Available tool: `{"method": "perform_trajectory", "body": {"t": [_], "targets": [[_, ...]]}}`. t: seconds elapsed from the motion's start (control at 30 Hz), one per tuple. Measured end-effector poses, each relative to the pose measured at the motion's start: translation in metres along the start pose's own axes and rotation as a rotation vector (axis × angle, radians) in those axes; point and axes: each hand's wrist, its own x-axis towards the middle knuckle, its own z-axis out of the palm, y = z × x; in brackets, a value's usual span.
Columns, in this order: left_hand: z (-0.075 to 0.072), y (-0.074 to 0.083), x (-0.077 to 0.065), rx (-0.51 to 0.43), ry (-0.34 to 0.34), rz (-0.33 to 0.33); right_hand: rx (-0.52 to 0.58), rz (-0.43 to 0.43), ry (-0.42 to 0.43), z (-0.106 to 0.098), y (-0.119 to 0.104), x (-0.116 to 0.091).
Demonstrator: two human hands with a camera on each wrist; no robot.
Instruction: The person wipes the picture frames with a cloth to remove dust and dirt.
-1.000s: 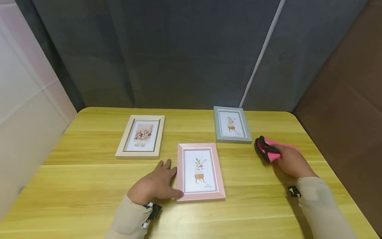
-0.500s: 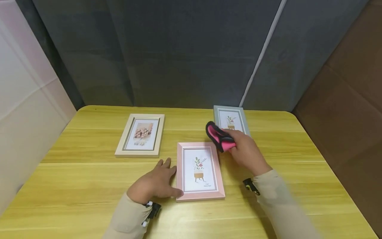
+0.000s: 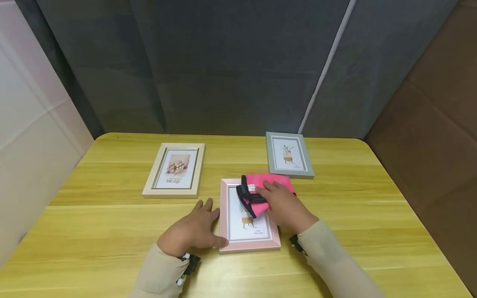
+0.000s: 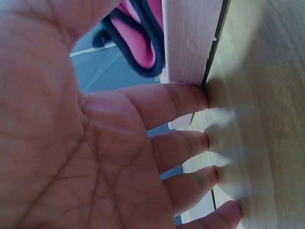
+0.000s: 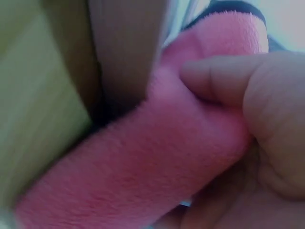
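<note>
A pink picture frame [image 3: 249, 245] with a plant-pot print lies flat near the middle of the table. My left hand [image 3: 191, 229] rests at its left side, thumb on the lower left corner; in the left wrist view the index fingertip touches the frame's side edge [image 4: 190, 43] and the other fingertips rest on the wood. My right hand [image 3: 287, 205] holds a folded pink cloth [image 3: 273, 181] with black trim over the frame's upper right part, hiding the top of the print. In the right wrist view the thumb presses into the fluffy cloth [image 5: 143, 148].
A cream picture frame [image 3: 147, 188] reading "free style" lies at the back left of the wooden table [image 3: 93, 231]. A grey-green picture frame [image 3: 271, 157] lies at the back right, close behind the cloth. A dark curtain [image 3: 223, 74] hangs behind the table.
My right hand has carried the folded cloth leftward from the table's right side, past the grey-green frame, and down onto the pink frame. My left hand has stayed in place.
</note>
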Motion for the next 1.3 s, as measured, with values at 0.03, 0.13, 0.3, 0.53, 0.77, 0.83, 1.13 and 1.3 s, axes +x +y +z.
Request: {"method": "perform_trajectory", "body": {"t": [0.03,0.13,0.3,0.53,0.77,0.83,1.13,1.3], "targets": [[0.000,0.000,0.000,0.002,0.002,0.004,-0.009,-0.014,-0.012,-0.001,-0.001,-0.006],[-0.001,0.000,0.000,0.001,0.007,0.006,-0.037,-0.071,-0.023,-0.002,-0.004,-0.025],[0.000,0.001,0.000,0.003,0.013,0.005,-0.075,-0.171,-0.005,-0.001,-0.007,-0.059],[0.000,0.000,0.001,0.019,0.012,0.004,-0.140,-0.217,-0.013,0.009,-0.015,-0.077],[0.000,-0.002,0.002,0.043,0.000,0.017,-0.123,-0.149,-0.051,0.008,-0.011,-0.049],[0.000,-0.003,0.003,0.050,-0.001,0.022,-0.116,-0.119,-0.060,0.006,-0.009,-0.035],[-0.001,-0.001,0.003,0.060,-0.007,0.019,0.019,-0.008,-0.085,-0.003,0.000,0.006],[0.000,0.001,0.002,0.052,-0.006,0.014,0.032,-0.017,-0.109,-0.012,-0.004,-0.004]]}}
